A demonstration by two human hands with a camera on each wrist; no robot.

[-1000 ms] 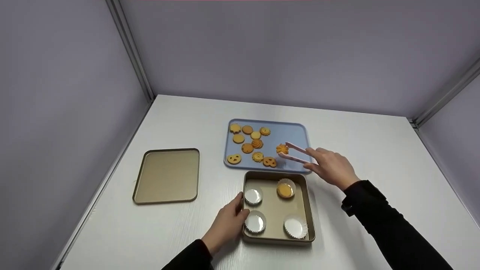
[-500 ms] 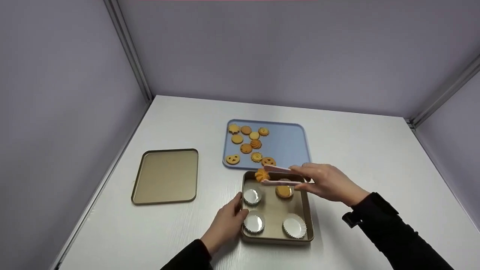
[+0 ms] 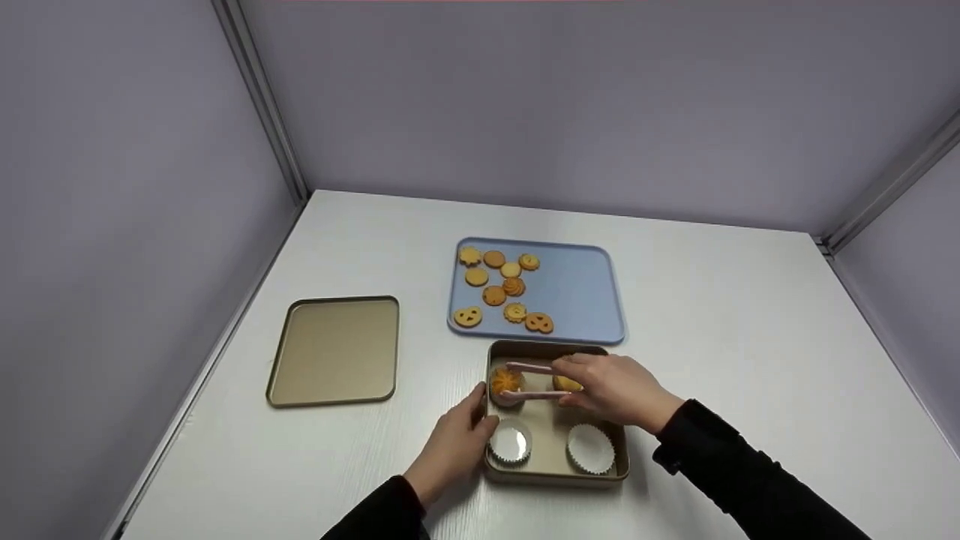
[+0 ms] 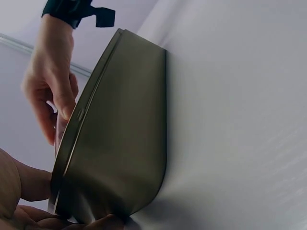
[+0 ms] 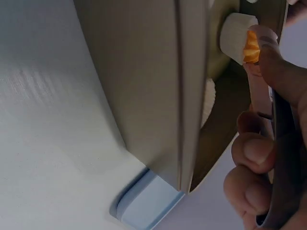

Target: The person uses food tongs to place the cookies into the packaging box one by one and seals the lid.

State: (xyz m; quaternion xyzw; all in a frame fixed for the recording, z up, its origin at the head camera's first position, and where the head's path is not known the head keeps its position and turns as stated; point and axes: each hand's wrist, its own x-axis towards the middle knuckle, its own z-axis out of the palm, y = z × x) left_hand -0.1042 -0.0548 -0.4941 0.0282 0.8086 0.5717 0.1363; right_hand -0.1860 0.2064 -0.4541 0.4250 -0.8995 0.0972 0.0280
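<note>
Right grip (image 3: pixel 619 386) pinches pink tongs (image 3: pixel 541 395), orange ridged cookie (image 3: pixel 505 381) at far-left white fluted cup (image 3: pixel 496 400); left grip (image 3: pixel 454 446) holds square gold tin (image 3: pixel 555 482). Likely placing; next needs tongs spread.

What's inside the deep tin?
Four paper cups: tongs flank a piped cookie at the far left; near two look empty; the right hand partly covers the fourth and its cookie.

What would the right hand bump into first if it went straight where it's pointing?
The right hand points left with the pink tongs leading, so probably the orange cookie between their tips, at the mouth of a paper cup. I can't tell exactly how low they are.
</note>
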